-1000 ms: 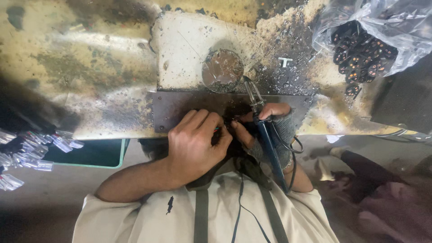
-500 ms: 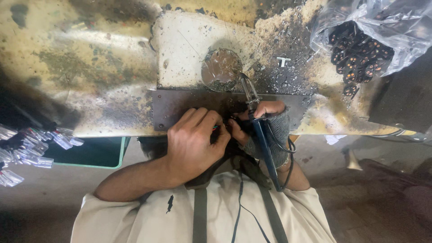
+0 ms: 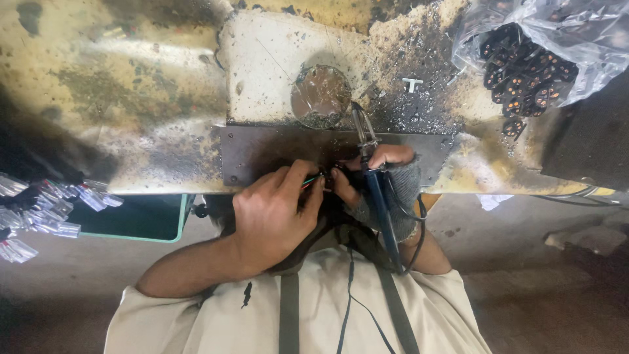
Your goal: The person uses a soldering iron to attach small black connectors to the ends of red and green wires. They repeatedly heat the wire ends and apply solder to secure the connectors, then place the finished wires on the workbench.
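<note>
Head view: Your left hand (image 3: 275, 219) pinches thin red and green wires (image 3: 313, 179) at the near edge of the table (image 3: 131, 98), over the dark plate (image 3: 262, 154). Your right hand (image 3: 386, 187), in a grey fingerless glove, closes its grip on the soldering iron (image 3: 373, 190), tip toward the round metal disc (image 3: 321, 95). The wires look light, limp and easily bent; hold them just behind the bared ends. A bag (image 3: 557, 46) of small dark parts lies far right.

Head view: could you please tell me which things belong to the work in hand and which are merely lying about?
In hand:
- left hand pinching thin coloured wires
- right hand holding soldering iron
- dark metal plate beneath them

Lying about:
- plastic bag of black parts
- round metal disc
- small clear packets
</note>
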Action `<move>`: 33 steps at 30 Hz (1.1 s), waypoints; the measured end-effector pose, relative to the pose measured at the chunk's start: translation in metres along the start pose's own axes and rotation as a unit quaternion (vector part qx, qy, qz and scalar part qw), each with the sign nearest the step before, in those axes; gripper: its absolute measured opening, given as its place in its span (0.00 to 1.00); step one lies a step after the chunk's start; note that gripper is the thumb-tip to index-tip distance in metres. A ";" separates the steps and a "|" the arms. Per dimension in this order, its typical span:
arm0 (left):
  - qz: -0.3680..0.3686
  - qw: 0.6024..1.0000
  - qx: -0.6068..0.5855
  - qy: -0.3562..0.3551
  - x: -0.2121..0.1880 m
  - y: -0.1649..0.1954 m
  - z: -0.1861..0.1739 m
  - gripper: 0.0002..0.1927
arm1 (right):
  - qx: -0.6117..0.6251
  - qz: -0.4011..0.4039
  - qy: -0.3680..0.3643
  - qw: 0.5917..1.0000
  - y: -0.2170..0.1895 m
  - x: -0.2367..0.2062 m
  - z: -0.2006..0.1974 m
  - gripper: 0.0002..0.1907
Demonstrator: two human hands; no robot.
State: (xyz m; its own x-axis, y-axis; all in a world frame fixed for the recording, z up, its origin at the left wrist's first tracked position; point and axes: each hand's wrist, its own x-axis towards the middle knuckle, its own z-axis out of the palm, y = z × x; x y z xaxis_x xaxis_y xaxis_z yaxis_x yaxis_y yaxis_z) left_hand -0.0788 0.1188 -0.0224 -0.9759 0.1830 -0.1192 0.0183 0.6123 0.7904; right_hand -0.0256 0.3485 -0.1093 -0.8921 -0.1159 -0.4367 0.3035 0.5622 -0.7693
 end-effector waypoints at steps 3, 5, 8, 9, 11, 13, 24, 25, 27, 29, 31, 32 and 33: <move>-0.002 1.000 0.006 -0.002 -0.004 -0.006 0.003 0.07 | 0.273 -0.185 0.108 0.938 -0.036 0.002 -0.014 0.25; -0.010 1.000 -0.004 -0.011 -0.007 -0.009 0.007 0.06 | -0.019 -0.163 0.147 0.975 -0.052 0.002 -0.019 0.26; 0.000 1.000 0.011 -0.015 -0.007 -0.009 0.007 0.07 | -0.040 -0.168 0.188 0.967 -0.060 0.005 -0.015 0.30; 0.010 1.000 0.022 -0.015 -0.006 -0.005 0.002 0.12 | 0.024 -0.177 0.199 0.963 -0.060 0.006 -0.013 0.32; 0.036 0.998 0.046 -0.008 0.000 0.006 -0.014 0.22 | 0.017 -0.164 0.208 0.964 -0.057 0.007 -0.009 0.31; 0.010 0.990 0.081 -0.111 0.013 0.020 -0.040 0.28 | 0.013 -0.165 0.217 0.962 -0.056 0.007 -0.009 0.31; -0.037 0.785 0.576 0.225 0.055 -0.076 -0.107 0.25 | -0.152 -0.203 0.263 0.931 -0.059 0.012 -0.002 0.31; -0.092 0.766 0.597 0.217 0.037 -0.101 -0.121 0.20 | -0.149 -0.201 0.262 0.932 -0.056 0.011 -0.002 0.31; -0.139 0.744 0.628 0.178 0.010 -0.139 -0.132 0.11 | -0.153 -0.208 0.256 0.932 -0.053 0.010 -0.002 0.32; -0.131 0.724 0.662 0.141 -0.006 -0.153 -0.136 0.06 | -0.093 -0.202 0.250 0.943 -0.051 0.008 -0.001 0.30; -0.069 0.705 0.688 0.157 -0.013 -0.144 -0.142 0.01 | -0.077 -0.200 0.244 0.946 -0.053 0.006 -0.001 0.30; -0.025 0.698 0.691 0.188 -0.014 -0.134 -0.151 0.06 | -0.088 -0.198 0.245 0.945 -0.055 0.006 0.000 0.30; 0.021 0.689 0.693 0.213 -0.015 -0.120 -0.157 0.13 | -0.098 -0.192 0.244 0.946 -0.056 0.005 0.001 0.30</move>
State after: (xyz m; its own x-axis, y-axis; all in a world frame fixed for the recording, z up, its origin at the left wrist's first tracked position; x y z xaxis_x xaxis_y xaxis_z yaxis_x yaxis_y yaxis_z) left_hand -0.1004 -0.0783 -0.0215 -0.9382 0.1614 0.3062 -0.0490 0.8139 -0.5790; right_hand -0.0472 0.3153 -0.0687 -0.9867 0.0212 0.1611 -0.1000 0.7020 -0.7051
